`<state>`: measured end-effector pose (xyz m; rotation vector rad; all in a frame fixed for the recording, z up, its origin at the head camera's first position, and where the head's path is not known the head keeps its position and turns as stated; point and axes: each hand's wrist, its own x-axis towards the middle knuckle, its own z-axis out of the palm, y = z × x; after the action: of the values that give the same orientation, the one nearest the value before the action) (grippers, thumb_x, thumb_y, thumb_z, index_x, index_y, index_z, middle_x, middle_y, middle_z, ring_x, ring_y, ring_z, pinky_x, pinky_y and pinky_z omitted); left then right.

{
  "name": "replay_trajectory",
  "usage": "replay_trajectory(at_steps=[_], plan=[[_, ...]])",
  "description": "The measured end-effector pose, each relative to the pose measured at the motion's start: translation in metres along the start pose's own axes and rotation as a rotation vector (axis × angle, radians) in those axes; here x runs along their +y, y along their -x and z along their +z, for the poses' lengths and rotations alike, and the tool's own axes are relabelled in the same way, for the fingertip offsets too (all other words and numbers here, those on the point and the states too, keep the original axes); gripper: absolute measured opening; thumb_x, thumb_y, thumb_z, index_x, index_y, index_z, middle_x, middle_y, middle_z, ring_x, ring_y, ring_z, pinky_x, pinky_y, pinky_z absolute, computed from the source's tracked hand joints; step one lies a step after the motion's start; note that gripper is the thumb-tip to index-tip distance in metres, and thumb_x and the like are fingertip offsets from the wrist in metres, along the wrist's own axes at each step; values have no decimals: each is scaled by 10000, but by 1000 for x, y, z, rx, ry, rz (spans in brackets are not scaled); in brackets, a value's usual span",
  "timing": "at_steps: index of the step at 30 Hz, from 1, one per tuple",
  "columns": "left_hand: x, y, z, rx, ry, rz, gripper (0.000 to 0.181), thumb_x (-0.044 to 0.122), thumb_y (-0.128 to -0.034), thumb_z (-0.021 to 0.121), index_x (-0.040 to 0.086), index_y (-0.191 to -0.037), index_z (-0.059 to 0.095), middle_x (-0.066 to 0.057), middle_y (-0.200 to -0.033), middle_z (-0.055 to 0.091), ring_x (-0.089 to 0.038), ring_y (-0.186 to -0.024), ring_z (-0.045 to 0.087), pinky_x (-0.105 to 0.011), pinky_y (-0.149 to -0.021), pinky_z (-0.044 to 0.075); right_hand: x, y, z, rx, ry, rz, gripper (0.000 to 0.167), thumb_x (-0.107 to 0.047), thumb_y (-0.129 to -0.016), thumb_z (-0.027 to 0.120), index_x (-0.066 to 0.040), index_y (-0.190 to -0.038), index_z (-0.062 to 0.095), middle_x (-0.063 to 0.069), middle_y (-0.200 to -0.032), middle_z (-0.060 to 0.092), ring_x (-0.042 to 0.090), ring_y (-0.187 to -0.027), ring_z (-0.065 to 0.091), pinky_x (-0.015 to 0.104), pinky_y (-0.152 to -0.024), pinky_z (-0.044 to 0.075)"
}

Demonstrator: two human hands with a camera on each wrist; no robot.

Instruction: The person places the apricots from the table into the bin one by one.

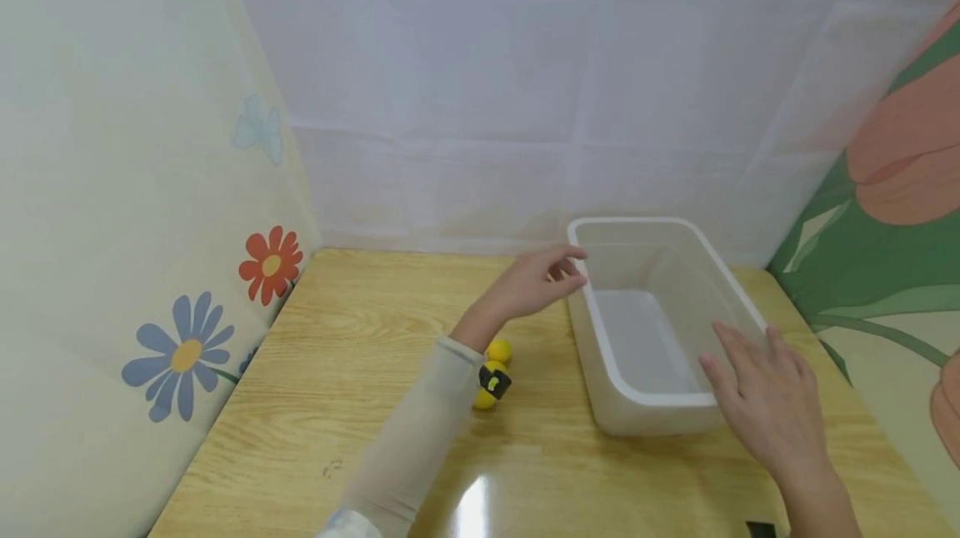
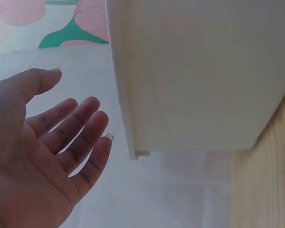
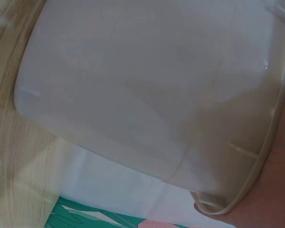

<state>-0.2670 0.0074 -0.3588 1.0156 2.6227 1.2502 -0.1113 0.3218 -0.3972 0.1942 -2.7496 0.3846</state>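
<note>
A white plastic bin (image 1: pixel 611 346) stands on the wooden table, its inside bare in the head view. My left hand (image 1: pixel 542 281) is beside the bin's left rim with loosely bent fingers and holds nothing. In the left wrist view, that hand (image 2: pixel 52 142) is apart from the bin's wall (image 2: pixel 190 76). Over the near right corner of the rim lies my right hand (image 1: pixel 772 400), its fingers extended. The right wrist view shows part of this hand (image 3: pixel 270 190) against the rim's outer edge, with the bin's side (image 3: pixel 133 85) filling the frame; its fingers are hidden there.
Next to my left sleeve lies a yellow rounded object (image 1: pixel 498 350) with a black band, partly hidden by the arm. The wooden table (image 1: pixel 360 329) meets a white cloth backdrop (image 1: pixel 450 87). Flower-printed panels (image 1: pixel 97 213) flank both sides. A small black item (image 1: pixel 761 530) shows at the bottom edge.
</note>
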Motion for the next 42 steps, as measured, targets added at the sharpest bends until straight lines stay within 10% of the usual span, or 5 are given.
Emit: replay_trajectory(at_steps=[20,42], plan=[[-51,42,-21,-27,-69,-45,407,331,-1026,611,146,-1388,584,-5,-1144,699,-124,-979,632,-315,-846,552,-2,1,-1,4,4,-2,528,-401,-1084,418,-93,-1511,456,272,-1425,536,566,-1454,189,725,-1088,159],[-94,80,-14,-124,-88,-170,410,370,-1041,576,142,-1383,584,-5,-1167,679,-143,-1037,619,-360,-882,540,-4,0,-1,-29,-2,20,554,-430,-1086,403,-87,-1519,443,285,-1429,526,575,-1457,159,723,-1102,133]])
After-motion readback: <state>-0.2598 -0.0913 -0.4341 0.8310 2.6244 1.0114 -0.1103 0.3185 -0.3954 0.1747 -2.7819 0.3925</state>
